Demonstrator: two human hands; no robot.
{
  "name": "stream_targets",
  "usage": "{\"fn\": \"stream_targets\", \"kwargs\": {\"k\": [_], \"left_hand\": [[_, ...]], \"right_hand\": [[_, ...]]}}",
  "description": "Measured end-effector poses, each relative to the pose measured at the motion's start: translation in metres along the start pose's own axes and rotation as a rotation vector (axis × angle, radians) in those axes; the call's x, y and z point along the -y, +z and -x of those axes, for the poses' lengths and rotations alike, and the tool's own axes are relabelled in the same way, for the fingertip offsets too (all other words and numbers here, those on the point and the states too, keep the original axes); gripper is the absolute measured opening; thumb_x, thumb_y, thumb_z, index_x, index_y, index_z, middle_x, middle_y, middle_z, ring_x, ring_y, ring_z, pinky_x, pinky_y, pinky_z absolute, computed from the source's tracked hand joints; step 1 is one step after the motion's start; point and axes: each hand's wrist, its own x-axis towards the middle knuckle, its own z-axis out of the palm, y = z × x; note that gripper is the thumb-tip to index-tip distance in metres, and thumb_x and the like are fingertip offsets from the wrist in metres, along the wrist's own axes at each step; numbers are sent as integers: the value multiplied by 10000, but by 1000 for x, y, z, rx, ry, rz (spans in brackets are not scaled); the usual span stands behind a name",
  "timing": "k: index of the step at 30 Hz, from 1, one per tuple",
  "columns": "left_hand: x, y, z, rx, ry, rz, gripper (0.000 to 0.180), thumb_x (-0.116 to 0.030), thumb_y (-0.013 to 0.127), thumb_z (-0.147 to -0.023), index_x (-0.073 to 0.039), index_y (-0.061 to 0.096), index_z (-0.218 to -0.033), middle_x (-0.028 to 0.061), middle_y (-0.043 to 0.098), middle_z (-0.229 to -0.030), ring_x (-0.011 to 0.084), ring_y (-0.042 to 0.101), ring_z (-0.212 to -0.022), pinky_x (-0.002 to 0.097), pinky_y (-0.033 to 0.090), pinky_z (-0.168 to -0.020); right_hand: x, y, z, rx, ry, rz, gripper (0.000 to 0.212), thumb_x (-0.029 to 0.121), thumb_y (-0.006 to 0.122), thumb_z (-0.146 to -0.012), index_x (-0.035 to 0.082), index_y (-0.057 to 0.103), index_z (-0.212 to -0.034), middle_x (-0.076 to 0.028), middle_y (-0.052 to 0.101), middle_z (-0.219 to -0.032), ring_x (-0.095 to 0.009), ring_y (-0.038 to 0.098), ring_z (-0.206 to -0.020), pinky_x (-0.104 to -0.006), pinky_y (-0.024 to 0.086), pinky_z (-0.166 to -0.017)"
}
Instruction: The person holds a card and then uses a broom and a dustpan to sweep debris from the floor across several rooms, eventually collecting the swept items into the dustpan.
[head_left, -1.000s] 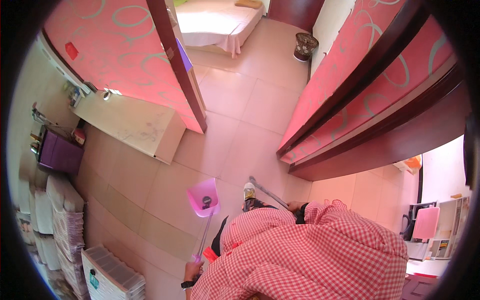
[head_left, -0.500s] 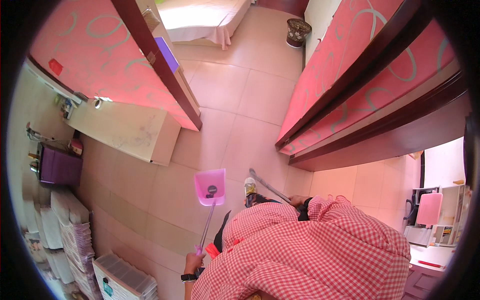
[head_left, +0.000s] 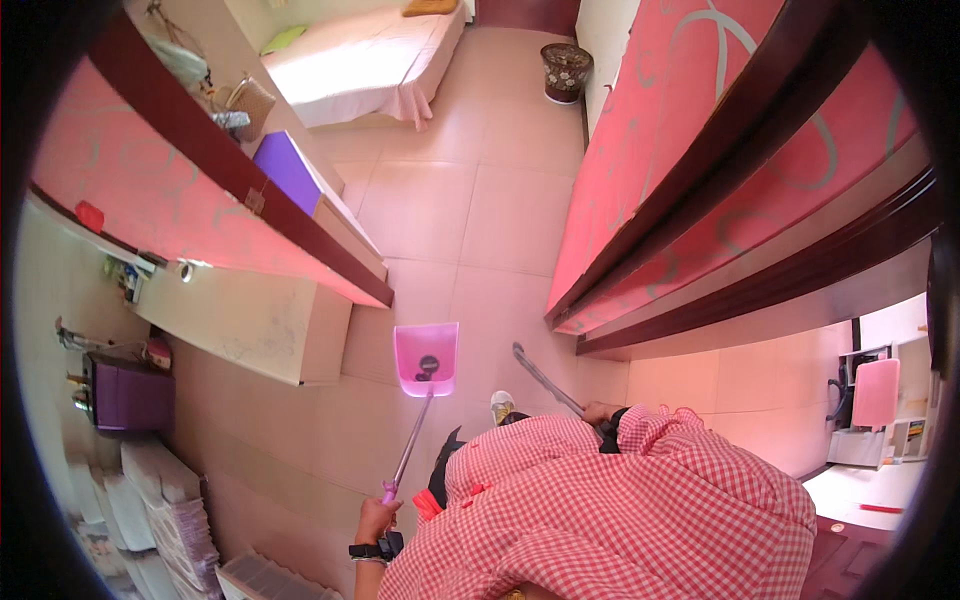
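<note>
My left hand (head_left: 377, 520), with a dark band at the wrist, is closed around the purple grip of a long-handled pink dustpan (head_left: 408, 370). Its metal shaft slants forward to the pan, and a dark round piece with smaller dark bits sits in or on the pan. My right hand (head_left: 600, 412) grips a grey pole (head_left: 550, 383). One rounded end of the pole points forward and left over the tiles; the other end is hidden by my red-checked sleeve, so its kind does not show. My shoe (head_left: 502, 405) is between the two tools.
A pink patterned wall (head_left: 620, 230) with dark trim flanks the doorway on the right, a cream cabinet (head_left: 240, 320) the left. Beyond are a bed (head_left: 370, 70) and a dark patterned bin (head_left: 566, 75). A purple box (head_left: 130, 392), stacked packs (head_left: 170, 500) and a clear container (head_left: 270, 578) line the left side.
The view has shifted forward toward the doorway, showing more of the bed. Dustpan and pole have moved along with me; both hands keep their hold.
</note>
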Motion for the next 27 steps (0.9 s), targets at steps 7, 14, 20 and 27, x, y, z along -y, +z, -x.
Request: {"fn": "stream_targets", "kwargs": {"k": [7, 14, 20, 27], "left_hand": [[-62, -17, -34, -4, 67, -5, 245, -187, 621, -670, 9, 512, -571, 51, 468, -450, 126, 451, -354, 258, 334, -329], [-127, -40, -77, 32, 98, -18, 221, -188, 609, -684, 5, 519, -625, 43, 461, -451, 116, 435, -346, 250, 312, -319], [-195, -62, -147, 124, 148, -68, 280, -235, 606, -687, -9, 512, -551, 46, 467, -439, 124, 438, -347, 263, 310, -323], [-286, -90, -210, 117, 229, -258, 321, -257, 622, -677, 5, 519, -524, 65, 486, -442, 146, 478, -360, 273, 340, -335]], "right_hand": [[21, -30, 9, -72, -29, -47, 413, 255, 630, -585, 4, 564, -906, -125, 585, -845, -233, 552, -766, -334, 437, -659], [49, -74, -1, 3, -87, -29, 422, 278, 533, -669, 58, 517, -1029, -122, 561, -952, -227, 514, -881, -311, 395, -746], [51, -104, -51, -99, -247, -104, 382, 294, 548, -696, 63, 535, -1001, -116, 568, -928, -202, 528, -854, -313, 404, -731], [123, -178, -27, -29, -76, -336, 467, 262, 582, -683, 70, 477, -1095, -110, 546, -983, -208, 518, -903, -296, 395, -774]]}}
